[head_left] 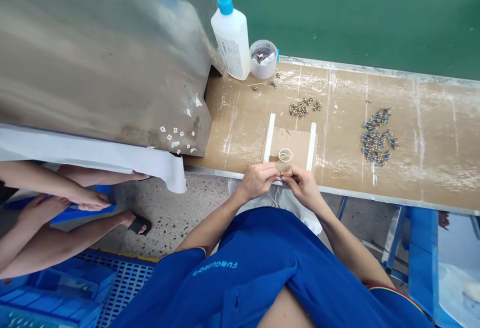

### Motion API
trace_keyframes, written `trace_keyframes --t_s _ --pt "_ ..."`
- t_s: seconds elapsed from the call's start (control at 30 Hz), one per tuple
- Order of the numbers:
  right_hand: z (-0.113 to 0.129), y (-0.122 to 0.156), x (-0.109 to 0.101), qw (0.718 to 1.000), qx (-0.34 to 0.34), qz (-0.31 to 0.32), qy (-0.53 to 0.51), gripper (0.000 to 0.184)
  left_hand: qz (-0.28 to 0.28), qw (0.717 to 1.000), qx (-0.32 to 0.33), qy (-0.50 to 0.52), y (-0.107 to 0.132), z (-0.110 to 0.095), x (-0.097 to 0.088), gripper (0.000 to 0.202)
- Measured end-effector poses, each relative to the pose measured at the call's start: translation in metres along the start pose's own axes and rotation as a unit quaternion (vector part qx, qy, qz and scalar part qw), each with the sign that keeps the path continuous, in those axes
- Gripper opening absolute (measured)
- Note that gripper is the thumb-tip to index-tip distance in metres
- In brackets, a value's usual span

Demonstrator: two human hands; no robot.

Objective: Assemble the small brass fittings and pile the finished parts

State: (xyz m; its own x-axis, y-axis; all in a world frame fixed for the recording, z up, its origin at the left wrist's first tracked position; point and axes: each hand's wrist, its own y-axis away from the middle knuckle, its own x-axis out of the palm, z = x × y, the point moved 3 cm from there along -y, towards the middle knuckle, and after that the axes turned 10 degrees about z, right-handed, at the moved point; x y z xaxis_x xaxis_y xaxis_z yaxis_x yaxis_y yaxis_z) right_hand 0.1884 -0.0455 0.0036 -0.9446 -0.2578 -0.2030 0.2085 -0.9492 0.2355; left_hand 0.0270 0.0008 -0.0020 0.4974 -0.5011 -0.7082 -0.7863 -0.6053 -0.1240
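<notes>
My left hand [259, 180] and my right hand [301, 183] meet at the front edge of the bench, fingertips pinched together. Between them is a tiny dark metallic piece [281, 176], too small to make out. Just beyond my fingers a small white ring [285, 155] lies on a cardboard pad [296, 143], flanked by two white tape strips. A pile of small brass-coloured parts [299, 108] lies farther back. To the right is a larger pile of similar parts with blue bits [375, 138].
A white bottle with a blue nozzle [231, 43] stands at the back beside a tape roll [263, 63] holding scraps. A metal panel [157, 68] borders the left. Another person's hands [90, 199] are at far left; blue crates [52, 288] sit below.
</notes>
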Motion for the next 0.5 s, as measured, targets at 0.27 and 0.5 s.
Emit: trace_keyframes --t_s 0.27,0.5 --pt "0.001 0.003 0.003 0.998 -0.003 -0.019 -0.063 0.040 -0.014 0.999 -0.011 0.034 -0.002 -0.007 -0.007 0.028" --pt "-0.001 0.007 0.001 0.998 -0.029 -0.015 -0.044 0.049 -0.122 0.986 -0.105 0.037 0.016 0.004 -0.038 0.028"
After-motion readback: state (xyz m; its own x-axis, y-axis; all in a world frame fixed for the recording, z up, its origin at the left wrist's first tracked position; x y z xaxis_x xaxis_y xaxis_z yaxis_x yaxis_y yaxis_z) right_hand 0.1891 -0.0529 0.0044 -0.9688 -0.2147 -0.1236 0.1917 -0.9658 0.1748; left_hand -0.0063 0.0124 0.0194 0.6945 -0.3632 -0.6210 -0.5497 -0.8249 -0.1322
